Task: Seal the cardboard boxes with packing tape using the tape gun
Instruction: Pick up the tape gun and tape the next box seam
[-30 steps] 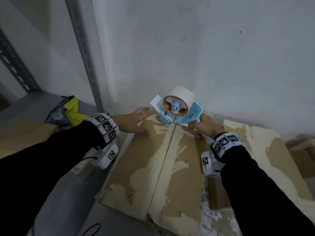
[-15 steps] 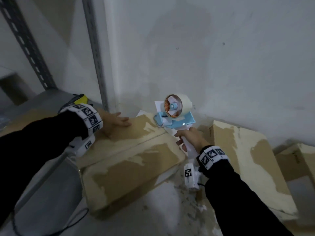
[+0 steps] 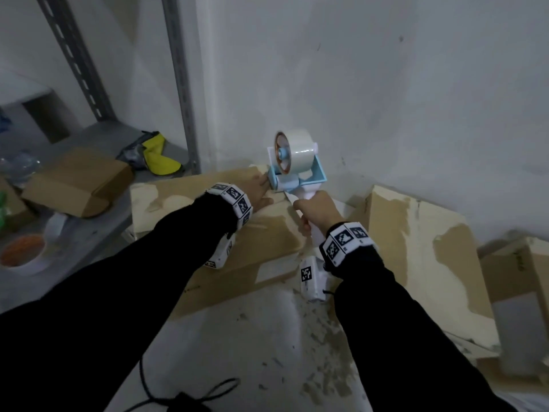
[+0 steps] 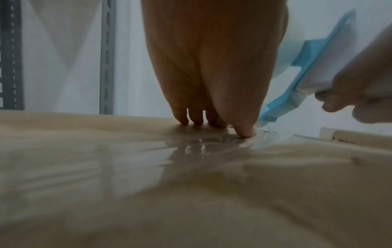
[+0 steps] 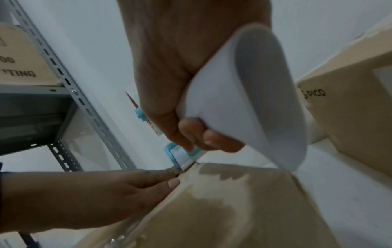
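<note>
A worn cardboard box (image 3: 184, 203) lies flat by the white wall, its top glossy with clear tape (image 4: 191, 149). My right hand (image 3: 315, 209) grips the white handle (image 5: 244, 100) of a blue and white tape gun (image 3: 294, 165); its nose touches the box's far edge. My left hand (image 3: 258, 191) lies flat on the box beside the gun's nose, fingers straight, fingertips (image 4: 244, 132) pressing the tape end down. The same left hand (image 5: 127, 188) shows under the gun in the right wrist view.
A second worn box (image 3: 416, 254) lies to the right, with another (image 3: 517, 269) beyond it. A metal shelf (image 3: 98, 138) on the left holds a small brown box (image 3: 77, 182), a yellow item (image 3: 160, 156) and a tape roll (image 3: 22, 252). Paper scraps litter the floor (image 3: 267, 337).
The box has been turned and drawn leftward. My left hand slid from the box's left end to beside the gun's nose. The tape gun swung round and came down onto the far edge.
</note>
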